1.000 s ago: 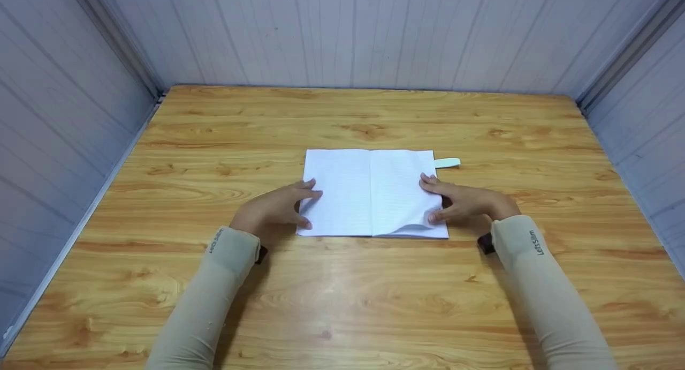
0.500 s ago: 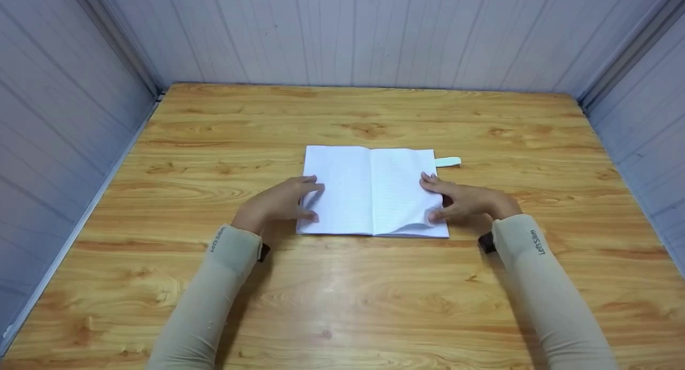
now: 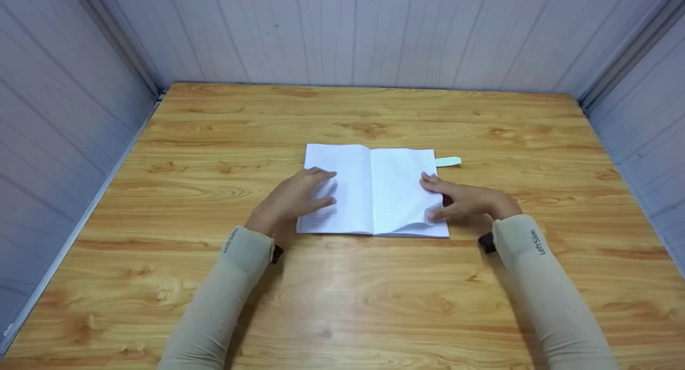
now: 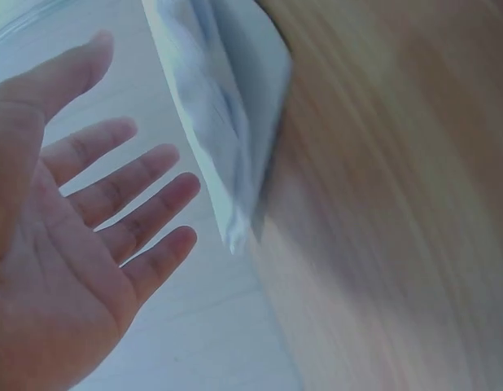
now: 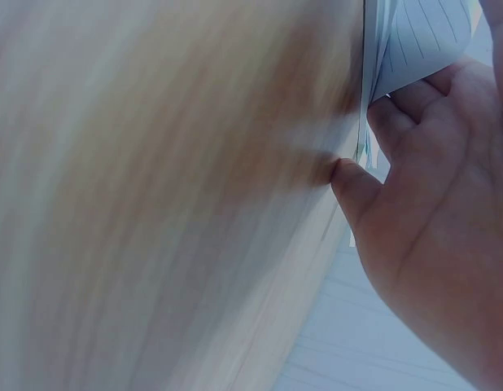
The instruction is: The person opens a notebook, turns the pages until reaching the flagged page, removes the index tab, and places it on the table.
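Note:
An open notebook (image 3: 348,198) with white lined pages lies on the wooden table, its spine running up the middle. Over the left page, my left hand (image 3: 296,196) hovers with fingers spread and nothing in its grasp; the left wrist view shows its bare palm (image 4: 64,228) and relaxed fingers beside the notebook's edge. At the right side, my right hand (image 3: 465,199) holds the edge of a right-hand page (image 3: 404,190) between thumb and fingers. That page's lower corner curls up. In the right wrist view the fingers reach behind the lifted page (image 5: 422,41), the little finger low by the tabletop.
A pale tab or strap (image 3: 448,161) sticks out from the notebook's upper right edge. The wood-grain table (image 3: 342,306) meets white panelled walls (image 3: 321,32) at the back and both sides. Dark wrist devices show under both sleeves.
My left hand has left the notebook's left edge, moving up and right over the left page. The left page's far end has risen slightly. My right hand stays in place.

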The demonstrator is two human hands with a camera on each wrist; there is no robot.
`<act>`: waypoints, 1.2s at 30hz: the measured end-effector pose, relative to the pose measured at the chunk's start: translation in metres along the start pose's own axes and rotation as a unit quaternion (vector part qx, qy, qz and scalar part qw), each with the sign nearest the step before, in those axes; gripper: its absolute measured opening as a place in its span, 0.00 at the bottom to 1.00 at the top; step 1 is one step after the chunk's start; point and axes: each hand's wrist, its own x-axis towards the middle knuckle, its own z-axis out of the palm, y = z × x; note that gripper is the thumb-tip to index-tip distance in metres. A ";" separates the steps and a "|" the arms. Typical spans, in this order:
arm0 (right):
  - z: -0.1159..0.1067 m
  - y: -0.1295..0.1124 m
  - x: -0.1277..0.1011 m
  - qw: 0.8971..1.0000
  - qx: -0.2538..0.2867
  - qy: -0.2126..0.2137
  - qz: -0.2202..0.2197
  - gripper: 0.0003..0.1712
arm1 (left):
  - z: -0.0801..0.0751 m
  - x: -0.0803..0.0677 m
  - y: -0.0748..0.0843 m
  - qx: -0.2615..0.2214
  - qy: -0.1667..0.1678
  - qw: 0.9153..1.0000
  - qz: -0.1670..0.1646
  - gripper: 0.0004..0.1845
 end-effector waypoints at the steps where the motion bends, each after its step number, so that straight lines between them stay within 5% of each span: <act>1: 0.000 0.000 0.000 1.000 0.000 0.000 0.002 0.54 | 0.001 0.001 0.002 -0.008 0.005 1.000 -0.003 0.32; 5: 0.000 0.000 -0.001 1.000 -0.002 0.001 0.006 0.54 | 0.004 0.007 0.013 -0.045 0.025 0.999 -0.008 0.31; 17: -0.001 0.001 0.000 1.000 -0.007 -0.002 0.023 0.54 | 0.020 0.024 0.052 -0.087 0.033 0.995 0.047 0.32; 23: -0.001 0.001 0.001 1.000 -0.010 0.000 0.027 0.54 | 0.030 0.034 0.069 -0.094 0.026 0.991 0.090 0.30; 36: 0.001 0.001 0.003 1.000 -0.010 0.006 0.001 0.52 | 0.046 0.046 0.097 -0.094 -0.018 0.989 0.114 0.26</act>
